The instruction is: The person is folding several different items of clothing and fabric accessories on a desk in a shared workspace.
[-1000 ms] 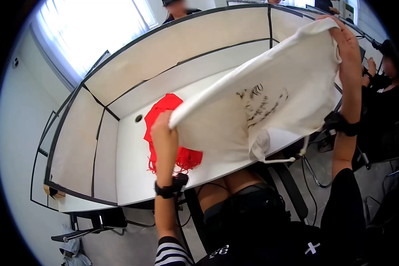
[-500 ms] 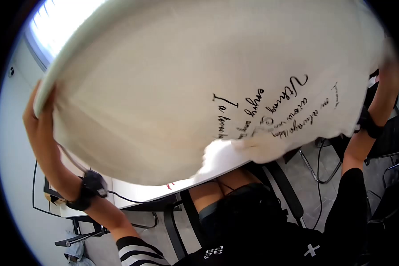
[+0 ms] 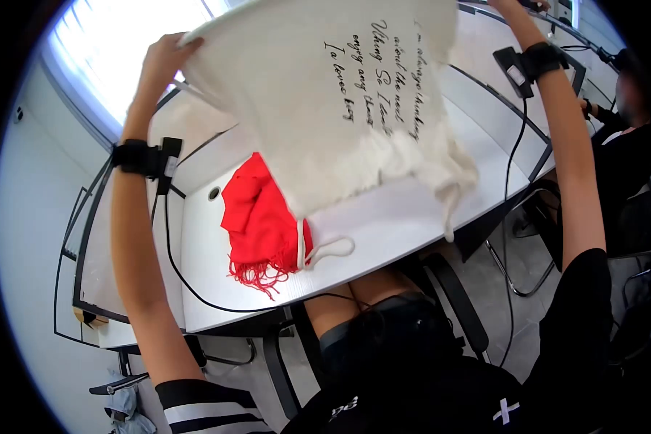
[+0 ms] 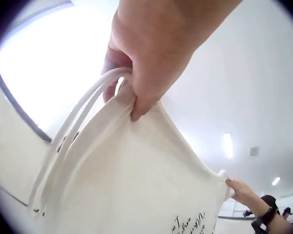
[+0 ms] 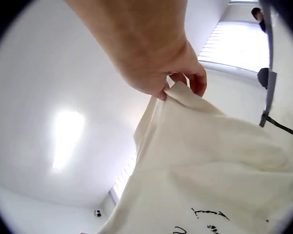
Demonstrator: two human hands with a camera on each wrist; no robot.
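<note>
A cream cloth (image 3: 303, 94) with black handwriting and thin cords hangs stretched between my two raised hands. My left hand (image 3: 159, 65) pinches one upper corner, and in the left wrist view a pair of cords (image 4: 80, 114) loops over by the thumb. In the right wrist view my right hand (image 5: 178, 66) pinches the other corner between thumb and fingers; in the head view it is mostly cut off at the top edge. The lower edge is bunched, and a looped cord (image 3: 332, 247) dangles over the table. Partly behind the cloth lies a red fringed scarf (image 3: 253, 210).
The white table (image 3: 383, 224) has low panels (image 3: 477, 87) round it and a round hole (image 3: 214, 193) at the left. Black cables (image 3: 195, 296) trail from both wrist cameras. Another person (image 3: 636, 137) sits at the right.
The cloth swung up and wide across the view, then came down facing me with its writing spread and readable. My left hand went out to the left and up; the red scarf shows again.
</note>
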